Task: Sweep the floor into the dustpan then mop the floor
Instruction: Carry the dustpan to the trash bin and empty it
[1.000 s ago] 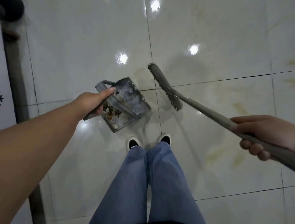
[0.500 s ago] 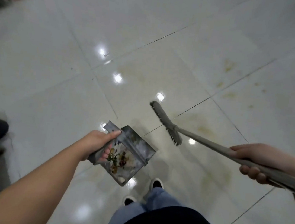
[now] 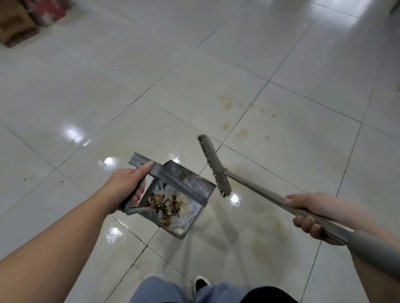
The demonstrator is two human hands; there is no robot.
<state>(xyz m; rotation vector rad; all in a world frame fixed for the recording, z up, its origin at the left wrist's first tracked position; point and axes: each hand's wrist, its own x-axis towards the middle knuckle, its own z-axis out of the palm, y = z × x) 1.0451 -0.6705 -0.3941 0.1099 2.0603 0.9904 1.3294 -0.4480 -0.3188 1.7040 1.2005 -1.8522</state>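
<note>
Dustpan (image 3: 179,193): metal, held off the floor (image 3: 100,95) in front of you, tipped with its mouth toward the upper right; you risk spilling if the tilt grows.
Debris (image 3: 165,203): loose scraps piled in the pan's lower corner, so a jolt or swing could scatter them back on the tiles.
Left hand (image 3: 127,188): your fingers curl round the pan's handle, thumb laid along the top bar.
Right hand (image 3: 311,214): you grip the broom (image 3: 214,169) shaft mid-length.
Broom head: raised, just beside the pan's upper edge; a knock there could jar the load.
Yellow stains (image 3: 244,114): ahead on glossy tiles, left for mopping; possibly slippery underfoot.
</note>
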